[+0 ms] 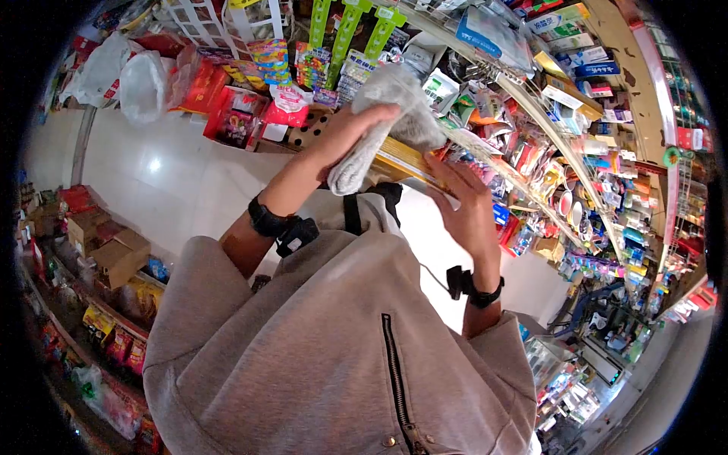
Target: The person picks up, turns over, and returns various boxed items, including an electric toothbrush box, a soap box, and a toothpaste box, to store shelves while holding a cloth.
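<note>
A grey, fuzzy cloth (390, 95) is gripped in my left hand (353, 135), bunched between the thumb and the hidden fingers. One end of it hangs below the hand, and the rest lies over the front of the shelf. My right hand (466, 208) is empty, its fingers apart, close to the yellow shelf edge strip (406, 161). Whether its fingertips touch the strip, I cannot tell. Just beyond the cloth, packets of small goods (356, 72) stand on the shelf.
Crowded shelves (531, 95) of boxes and packets run along the right. Green hanging strips (349, 34) are at the top. A red box (235, 117) and white plastic bags (144, 87) sit at the left. An open cardboard box (121, 258) is on the lower-left shelving, beyond the pale floor (152, 167).
</note>
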Demonstrator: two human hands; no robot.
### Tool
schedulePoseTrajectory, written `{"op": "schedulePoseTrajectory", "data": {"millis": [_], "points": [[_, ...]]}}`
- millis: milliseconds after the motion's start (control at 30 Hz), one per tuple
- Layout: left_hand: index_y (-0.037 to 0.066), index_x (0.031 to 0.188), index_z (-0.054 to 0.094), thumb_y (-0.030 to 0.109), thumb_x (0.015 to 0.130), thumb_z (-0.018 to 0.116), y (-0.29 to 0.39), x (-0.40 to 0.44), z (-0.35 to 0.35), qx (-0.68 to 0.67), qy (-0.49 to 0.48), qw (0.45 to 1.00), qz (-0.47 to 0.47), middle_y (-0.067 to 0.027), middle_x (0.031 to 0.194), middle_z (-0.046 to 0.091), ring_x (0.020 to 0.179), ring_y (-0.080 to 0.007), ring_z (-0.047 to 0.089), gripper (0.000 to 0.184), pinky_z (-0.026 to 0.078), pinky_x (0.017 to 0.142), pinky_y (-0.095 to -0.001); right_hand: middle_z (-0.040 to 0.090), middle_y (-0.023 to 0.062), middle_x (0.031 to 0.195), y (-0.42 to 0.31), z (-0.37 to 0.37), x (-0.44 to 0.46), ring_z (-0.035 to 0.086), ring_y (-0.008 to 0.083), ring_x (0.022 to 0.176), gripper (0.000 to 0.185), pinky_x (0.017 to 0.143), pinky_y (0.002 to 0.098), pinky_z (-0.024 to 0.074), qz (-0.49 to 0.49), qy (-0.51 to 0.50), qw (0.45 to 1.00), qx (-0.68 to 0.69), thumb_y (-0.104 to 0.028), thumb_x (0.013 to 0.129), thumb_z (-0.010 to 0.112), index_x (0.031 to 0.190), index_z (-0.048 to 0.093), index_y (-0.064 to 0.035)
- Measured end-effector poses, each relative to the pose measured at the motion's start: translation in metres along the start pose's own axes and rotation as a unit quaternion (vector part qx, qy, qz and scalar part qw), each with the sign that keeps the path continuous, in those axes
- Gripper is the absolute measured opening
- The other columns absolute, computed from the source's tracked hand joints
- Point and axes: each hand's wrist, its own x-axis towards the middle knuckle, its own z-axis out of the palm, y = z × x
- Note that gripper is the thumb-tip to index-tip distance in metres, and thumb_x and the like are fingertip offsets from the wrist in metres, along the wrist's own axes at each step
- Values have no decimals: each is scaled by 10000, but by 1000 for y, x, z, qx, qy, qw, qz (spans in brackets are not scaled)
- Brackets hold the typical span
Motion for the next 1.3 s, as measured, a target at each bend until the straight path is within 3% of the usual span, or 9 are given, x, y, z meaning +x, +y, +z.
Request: {"op": "schedulePoseTrajectory", "data": {"millis": [67,400,700,767,967,1067,1133,1200,1300], "points": [[27,1130,621,425,832,668,-9,3,3,44,8,996,72,-48,974,630,844,-120,575,500,442,716,-265,651,157,1074,5,-4,2,636,323,928,494,813,382,527,-5,-26,999,37,-80,785,724,1264,612,-128],[6,1000,669,409,819,660,-21,15,-6,155,3,979,133,-35,831,654,720,-120,582,441,448,643,-271,650,142,1105,14,-3,-3,625,272,930,540,827,350,509,7,-92,987,129,-41,747,754,1265,609,-86],[7,1078,652,346,817,672,-26,20,-2,73,-9,993,95,-66,944,665,809,-129,617,428,473,705,-280,650,125,1096,31,1,-11,601,208,958,574,850,309,468,24,-144,967,209,3,750,744,1297,580,-55],[32,1207,607,337,856,648,-27,24,-6,43,-80,995,30,-57,1094,647,984,-152,609,467,481,867,-301,648,122,1102,35,5,-14,597,190,961,555,852,308,468,38,-160,963,212,4,765,733,1296,578,-44],[31,1264,555,267,884,625,-34,23,-7,-16,-82,996,-4,-61,1156,622,1029,-155,599,452,465,934,-301,611,145,1247,46,19,-25,590,210,1098,520,948,314,464,79,-162,925,333,-19,798,719,1297,569,-24],[28,1274,531,185,924,569,-62,30,-27,-20,-118,990,79,-54,1207,590,1093,-158,570,386,445,973,-305,576,145,1294,49,28,-35,558,214,1150,517,1000,330,432,93,-164,890,415,-20,815,714,1306,551,-1],[34,1278,516,122,945,516,-61,22,-22,-146,-126,981,21,-55,1244,564,1140,-163,543,344,431,1001,-312,559,140,1308,56,39,-43,525,215,1193,524,1040,348,401,132,-134,834,518,-10,820,712,1314,538,4],[76,1260,537,176,956,530,-89,37,-35,-21,-28,935,354,-61,1173,583,1077,-170,560,320,433,973,-299,560,129,1298,64,48,-47,516,209,1201,543,1045,353,395,109,-116,840,519,-9,813,718,1321,529,0],[72,1287,513,139,975,479,-85,36,-50,-167,-10,944,284,-84,1232,561,1139,-201,538,320,405,1032,-348,557,130,1297,66,50,-47,506,208,1212,546,1049,355,390,94,-98,820,556,-6,810,720,1319,524,4]]}}
